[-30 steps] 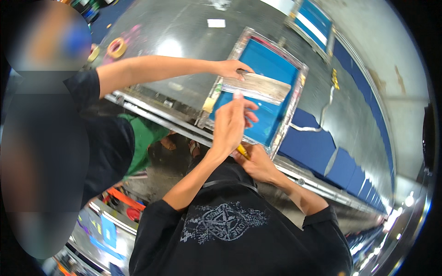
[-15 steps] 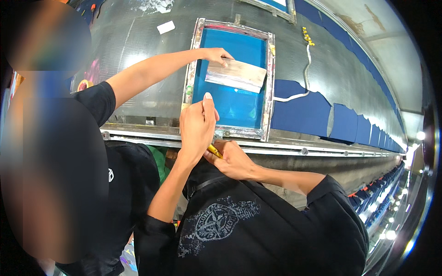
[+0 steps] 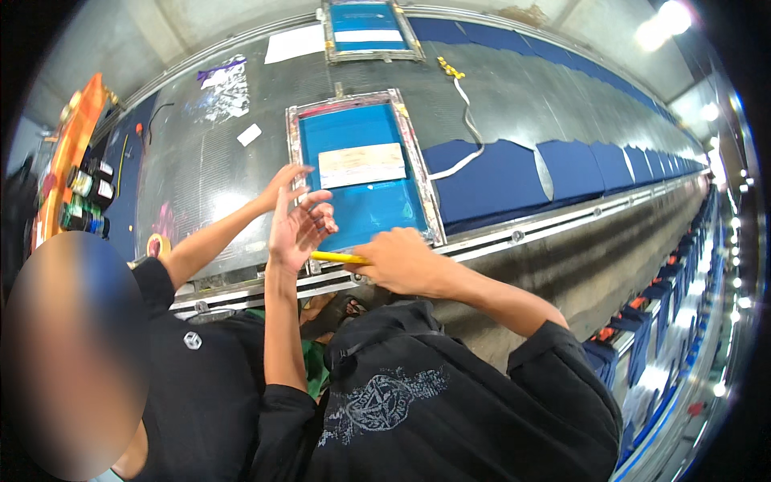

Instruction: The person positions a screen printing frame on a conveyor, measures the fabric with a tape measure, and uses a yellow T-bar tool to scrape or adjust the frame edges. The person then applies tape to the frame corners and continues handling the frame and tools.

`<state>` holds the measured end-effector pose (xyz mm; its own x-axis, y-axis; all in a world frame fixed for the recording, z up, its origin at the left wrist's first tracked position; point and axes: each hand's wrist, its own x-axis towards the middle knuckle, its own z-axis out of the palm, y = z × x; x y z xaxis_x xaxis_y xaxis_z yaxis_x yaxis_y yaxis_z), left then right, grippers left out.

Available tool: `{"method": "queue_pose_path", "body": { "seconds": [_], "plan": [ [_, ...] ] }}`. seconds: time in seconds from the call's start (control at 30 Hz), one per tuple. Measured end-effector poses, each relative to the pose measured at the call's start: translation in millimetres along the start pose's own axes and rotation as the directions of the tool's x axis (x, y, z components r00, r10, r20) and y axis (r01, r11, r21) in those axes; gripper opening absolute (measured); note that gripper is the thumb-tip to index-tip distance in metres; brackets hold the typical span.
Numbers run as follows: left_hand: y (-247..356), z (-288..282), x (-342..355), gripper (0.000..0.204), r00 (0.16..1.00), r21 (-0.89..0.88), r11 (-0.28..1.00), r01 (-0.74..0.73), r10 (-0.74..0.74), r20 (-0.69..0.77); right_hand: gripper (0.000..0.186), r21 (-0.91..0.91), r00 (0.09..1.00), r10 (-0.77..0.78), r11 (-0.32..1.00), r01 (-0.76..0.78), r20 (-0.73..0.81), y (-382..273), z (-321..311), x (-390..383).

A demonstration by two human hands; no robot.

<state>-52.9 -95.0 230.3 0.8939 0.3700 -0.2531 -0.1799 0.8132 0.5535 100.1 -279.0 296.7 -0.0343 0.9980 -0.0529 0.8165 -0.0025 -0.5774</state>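
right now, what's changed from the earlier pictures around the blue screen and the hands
The co-worker's hand has let go of the wooden scraper and drawn back left. The left hand has opened, palm showing. The right hand has moved forward to the frame's near edge, still holding the yellow pen-like tool. The scraper stayed on the blue screen.

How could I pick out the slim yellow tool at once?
Find the long dark table, then the nearer blue-screened frame. By its near edge, the person's right hand holds the slim yellow tool, pointing left. It is hand-held, whereas the yellow clump lies farther back on the table.
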Motion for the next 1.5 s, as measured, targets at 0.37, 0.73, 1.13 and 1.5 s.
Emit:
{"method": "queue_pose_path", "body": {
  "seconds": [0.37,0.73,1.13,1.5],
  "plan": [
    [-164.6,-87.4,10.7,0.037,0.807,0.681,0.727,0.087,0.35,-0.477,0.108,0.914,0.902,0.149,0.047,0.403,-0.406,72.8,-26.9,-253.7],
    [-167.4,-43.1,79.2,0.021,0.792,0.983,0.183,0.019,0.598,-0.127,0.019,0.923,0.499,0.846,-0.324,0.208,0.185,190.3,56.7,-218.1],
    [-8.0,-122.8,260.1,0.153,0.991,0.675,-0.734,0.076,-0.018,-0.131,0.028,0.95,0.504,0.83,-0.308,0.054,0.24,217.6,65.5,-220.4],
    [1.4,-81.3,170.6,0.132,0.954,0.894,-0.435,0.104,0.299,0.035,0.03,0.926,0.515,0.778,-0.365,-0.097,0.36,224.9,68.3,-172.3]
  ]
}}
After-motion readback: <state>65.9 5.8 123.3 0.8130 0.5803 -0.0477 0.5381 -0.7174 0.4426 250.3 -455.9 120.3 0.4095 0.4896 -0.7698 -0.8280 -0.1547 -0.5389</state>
